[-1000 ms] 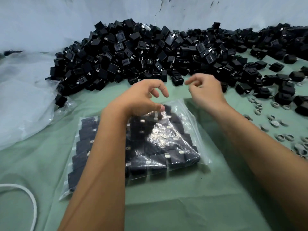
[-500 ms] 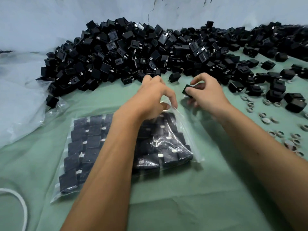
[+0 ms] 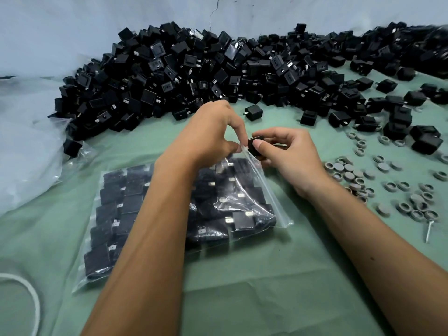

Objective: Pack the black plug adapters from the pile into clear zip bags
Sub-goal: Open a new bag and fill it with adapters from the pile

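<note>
On the wrinkled green cloth (image 3: 242, 287) lies a clear, glossy zip bag (image 3: 271, 190) packed with rows of square black plug adapters. At its open corner the left hand (image 3: 213, 134) pinches the thin plastic lip, and the right hand (image 3: 288, 156) pinches 1 boxy black plug adapter (image 3: 254, 145) against it. Behind both hands rises the matte black adapter pile (image 3: 194, 73); grey ring-shaped caps (image 3: 351, 175) lie scattered at right.

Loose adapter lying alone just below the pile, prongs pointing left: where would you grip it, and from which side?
Judging by its pose, come from above and pinch the lone adapter across its two flat side faces, on the boxy black body. The prongs stick out left, so stay right of them. Green cloth lies bare around it, leaving finger room.
</note>
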`<action>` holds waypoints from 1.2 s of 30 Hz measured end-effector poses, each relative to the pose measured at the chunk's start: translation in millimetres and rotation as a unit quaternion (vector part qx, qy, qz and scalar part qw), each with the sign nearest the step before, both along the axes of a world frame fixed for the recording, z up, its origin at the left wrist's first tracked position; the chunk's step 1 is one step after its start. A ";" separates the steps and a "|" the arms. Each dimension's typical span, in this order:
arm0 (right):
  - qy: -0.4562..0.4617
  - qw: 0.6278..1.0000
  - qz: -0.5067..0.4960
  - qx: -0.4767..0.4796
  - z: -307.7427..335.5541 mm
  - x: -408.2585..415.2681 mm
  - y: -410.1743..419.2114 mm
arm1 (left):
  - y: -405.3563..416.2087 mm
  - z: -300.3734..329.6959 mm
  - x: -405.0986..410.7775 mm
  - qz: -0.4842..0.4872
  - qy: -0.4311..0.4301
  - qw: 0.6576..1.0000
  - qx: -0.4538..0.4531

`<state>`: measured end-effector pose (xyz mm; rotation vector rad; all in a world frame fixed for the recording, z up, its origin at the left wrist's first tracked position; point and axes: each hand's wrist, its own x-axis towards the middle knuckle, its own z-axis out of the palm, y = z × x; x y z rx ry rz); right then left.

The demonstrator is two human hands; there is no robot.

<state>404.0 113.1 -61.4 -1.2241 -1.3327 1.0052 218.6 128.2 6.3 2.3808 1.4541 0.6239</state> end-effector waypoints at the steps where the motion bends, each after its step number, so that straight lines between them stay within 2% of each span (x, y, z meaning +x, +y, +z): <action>1: -0.007 1.000 -0.004 0.000 -0.2 0.2 0.2 | -0.2 0.1 0.3 0.002 -0.001 1.000 -0.003; 11: -0.081 0.994 -0.070 0.011 -5.3 -5.6 1.0 | -0.2 -0.5 4.4 -0.003 0.001 1.000 0.003; 18: -0.137 0.989 -0.059 0.015 -3.3 -8.0 0.6 | 6.1 -9.7 0.8 0.000 -0.046 0.999 -0.005; 21: -0.157 0.986 -0.059 0.019 -3.7 -10.0 -0.7 | 10.6 -18.6 -12.5 0.063 -0.085 0.994 -0.039; 24: -0.160 0.984 -0.071 0.026 -4.0 -10.9 -1.3 | 14.9 -24.4 -30.4 0.113 -0.068 0.987 -0.089; 36: -0.155 0.987 -0.045 0.022 -0.3 -9.7 -0.1 | 15.6 -28.2 -34.8 0.114 -0.108 0.974 -0.161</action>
